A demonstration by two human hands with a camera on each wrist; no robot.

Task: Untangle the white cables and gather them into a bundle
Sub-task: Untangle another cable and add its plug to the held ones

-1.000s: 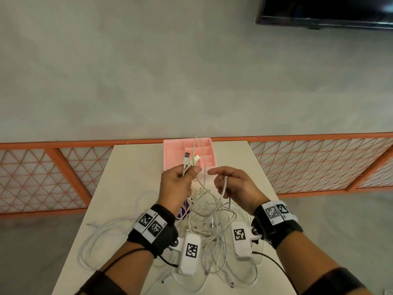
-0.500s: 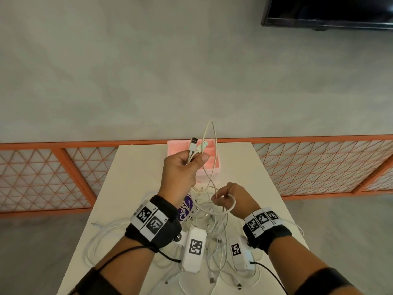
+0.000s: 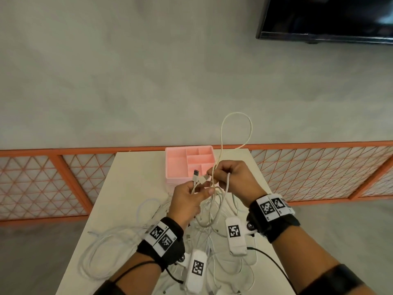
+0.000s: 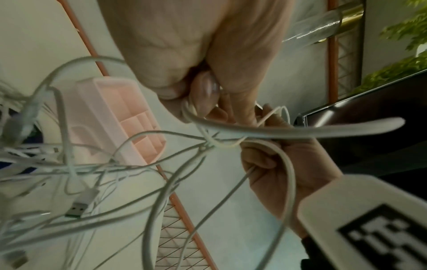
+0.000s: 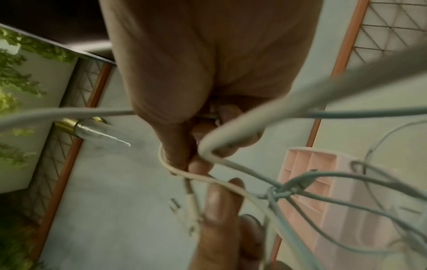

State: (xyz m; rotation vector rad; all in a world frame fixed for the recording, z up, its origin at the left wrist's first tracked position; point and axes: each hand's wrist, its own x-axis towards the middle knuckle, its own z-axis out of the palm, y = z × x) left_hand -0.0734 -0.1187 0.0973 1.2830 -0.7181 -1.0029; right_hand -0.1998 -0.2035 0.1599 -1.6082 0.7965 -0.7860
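Left hand: the left hand (image 3: pixel 187 201), lower centre of the head view, has its thumb and fingers curled around several white cables (image 3: pixel 204 228), pinching them just below two plug ends (image 3: pixel 195 174) that stick up from its grip.
Right hand: the right hand (image 3: pixel 234 179), just right of the left and nearly touching it, is closed around cable strands; one thick strand (image 3: pixel 227 184) drops from its curled fingers.
Loop: a cream cable loop (image 3: pixel 236 128) rises from between the hands into the centre of the frame, against the grey floor.
Knot: in the left wrist view, thin strands cross at a small tangle (image 4: pixel 209 144) beside the right hand's fingers (image 4: pixel 261 157); the right wrist view shows the same knot (image 5: pixel 277 191) at centre right.
Cable pile: most of the cables lie heaped on the worktop (image 3: pixel 131 177) under the wrists, with loose loops (image 3: pixel 106 252) spreading to the lower left.
USB plug: a USB-A plug (image 4: pixel 77 210) lies at the lower left of the left wrist view.
Organiser: a pink compartment tray (image 3: pixel 182 160) sits at the far edge of the worktop, just above the hands.
Background: an orange lattice railing (image 3: pixel 42 184) runs across the frame; a dark screen (image 3: pixel 329 15) fills the upper right.
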